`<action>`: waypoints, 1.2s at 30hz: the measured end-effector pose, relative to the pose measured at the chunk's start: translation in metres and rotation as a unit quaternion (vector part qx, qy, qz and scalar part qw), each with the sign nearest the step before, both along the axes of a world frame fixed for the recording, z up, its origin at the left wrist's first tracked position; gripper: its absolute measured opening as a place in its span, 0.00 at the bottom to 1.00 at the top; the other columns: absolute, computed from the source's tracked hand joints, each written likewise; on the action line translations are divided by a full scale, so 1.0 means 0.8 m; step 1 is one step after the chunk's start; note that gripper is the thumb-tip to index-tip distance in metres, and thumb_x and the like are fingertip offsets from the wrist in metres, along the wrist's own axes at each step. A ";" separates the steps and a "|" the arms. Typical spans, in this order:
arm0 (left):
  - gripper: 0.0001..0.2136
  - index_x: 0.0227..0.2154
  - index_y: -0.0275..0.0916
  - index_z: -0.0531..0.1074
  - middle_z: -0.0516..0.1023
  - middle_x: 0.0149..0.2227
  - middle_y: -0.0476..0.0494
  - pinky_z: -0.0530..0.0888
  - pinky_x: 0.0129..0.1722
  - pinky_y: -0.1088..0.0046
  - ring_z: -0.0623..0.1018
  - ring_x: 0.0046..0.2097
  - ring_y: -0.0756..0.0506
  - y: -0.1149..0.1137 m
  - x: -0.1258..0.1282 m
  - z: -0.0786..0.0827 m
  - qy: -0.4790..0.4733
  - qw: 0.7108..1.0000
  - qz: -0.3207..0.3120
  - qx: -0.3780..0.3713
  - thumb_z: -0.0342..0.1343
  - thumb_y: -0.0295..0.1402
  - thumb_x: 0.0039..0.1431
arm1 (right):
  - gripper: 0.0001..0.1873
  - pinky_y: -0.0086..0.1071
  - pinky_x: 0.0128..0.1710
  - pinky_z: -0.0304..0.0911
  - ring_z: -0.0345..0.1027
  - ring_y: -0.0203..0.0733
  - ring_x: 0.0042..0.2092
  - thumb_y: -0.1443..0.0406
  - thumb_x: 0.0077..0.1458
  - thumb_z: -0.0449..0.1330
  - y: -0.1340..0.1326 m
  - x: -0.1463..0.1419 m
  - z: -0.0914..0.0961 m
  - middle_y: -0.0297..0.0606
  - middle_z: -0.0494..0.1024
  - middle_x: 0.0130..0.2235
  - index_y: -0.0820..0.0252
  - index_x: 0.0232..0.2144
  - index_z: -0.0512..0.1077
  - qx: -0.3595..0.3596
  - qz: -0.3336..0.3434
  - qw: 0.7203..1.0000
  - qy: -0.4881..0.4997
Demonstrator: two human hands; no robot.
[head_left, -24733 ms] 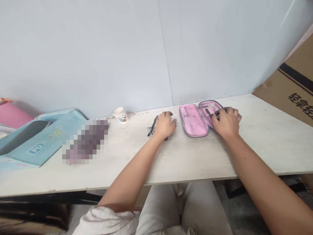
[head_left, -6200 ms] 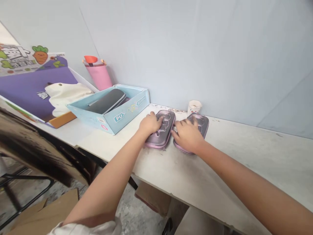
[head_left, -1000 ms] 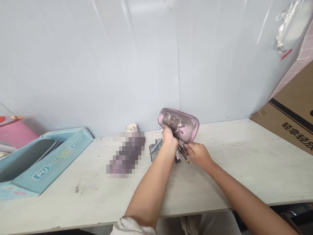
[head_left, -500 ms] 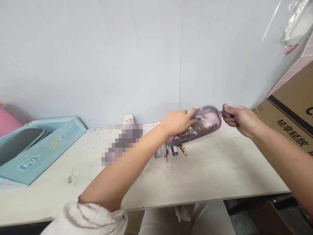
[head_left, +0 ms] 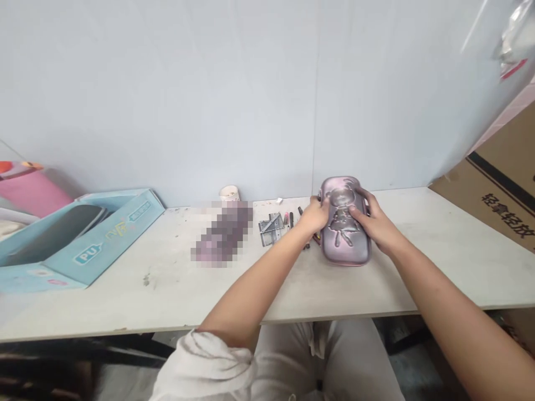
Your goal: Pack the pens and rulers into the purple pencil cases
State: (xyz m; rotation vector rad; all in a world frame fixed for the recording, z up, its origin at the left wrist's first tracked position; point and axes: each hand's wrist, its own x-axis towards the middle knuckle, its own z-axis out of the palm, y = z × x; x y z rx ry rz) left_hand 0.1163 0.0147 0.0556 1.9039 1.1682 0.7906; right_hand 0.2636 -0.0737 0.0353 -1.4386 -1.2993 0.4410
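Observation:
A shiny purple-pink pencil case [head_left: 345, 245] with an embossed figure on its lid stands lengthwise between my two hands, over the table. My left hand [head_left: 315, 214] grips its left edge, thumb on the lid. My right hand [head_left: 376, 220] holds the right edge, its thumb pressing on the lid and its fingers behind the case. The case looks closed. Left of it lie several pens and pencils [head_left: 291, 220], partly hidden by my left hand, and clear rulers [head_left: 271, 228].
A blue open box [head_left: 119, 228] with a dark item inside stands at the left. A blurred-out purple object [head_left: 223, 234] lies near a white paper cup [head_left: 229, 193] by the wall. A small white piece [head_left: 279, 201] sits at the back. Cardboard boxes [head_left: 501, 172] stand at the right.
The pencil case has turned from lying slantwise to lengthwise before me. My right hand has moved from the case's end to its right side, my left hand to its left edge.

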 end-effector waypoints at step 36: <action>0.16 0.27 0.41 0.57 0.50 0.13 0.59 0.49 0.13 0.82 0.50 0.12 0.56 0.071 -0.043 0.026 -0.469 0.814 0.015 -0.341 0.39 0.49 0.56 | 0.08 0.48 0.58 0.50 0.55 0.46 0.54 0.66 0.55 0.54 0.083 -0.114 -0.021 0.45 0.72 0.41 0.63 0.33 0.72 0.283 -0.058 0.770 -0.570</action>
